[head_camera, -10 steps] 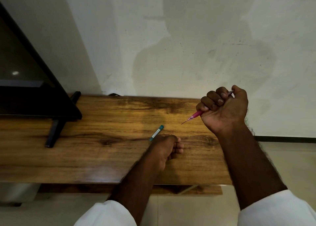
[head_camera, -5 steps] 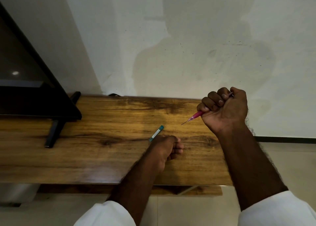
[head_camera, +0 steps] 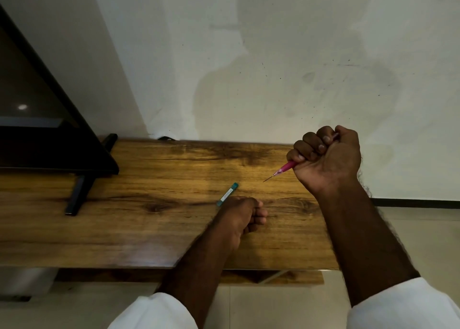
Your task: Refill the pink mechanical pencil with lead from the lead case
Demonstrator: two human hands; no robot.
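Observation:
My right hand (head_camera: 328,159) grips the pink mechanical pencil (head_camera: 286,167) in a fist above the right part of the wooden table (head_camera: 139,229). My thumb lies over the pencil's top end. The tip points down and left, and a thin lead sticks out of it. The teal lead case (head_camera: 227,193) lies flat on the table, left of the pencil tip. My left hand (head_camera: 242,215) rests on the table just right of the case's near end, its fingers loosely curled and nothing visible in it.
A black screen (head_camera: 49,129) on a black stand (head_camera: 79,194) takes up the table's left end. A white wall (head_camera: 249,67) runs behind the table. Tiled floor (head_camera: 410,241) lies in front of and to the right of the table.

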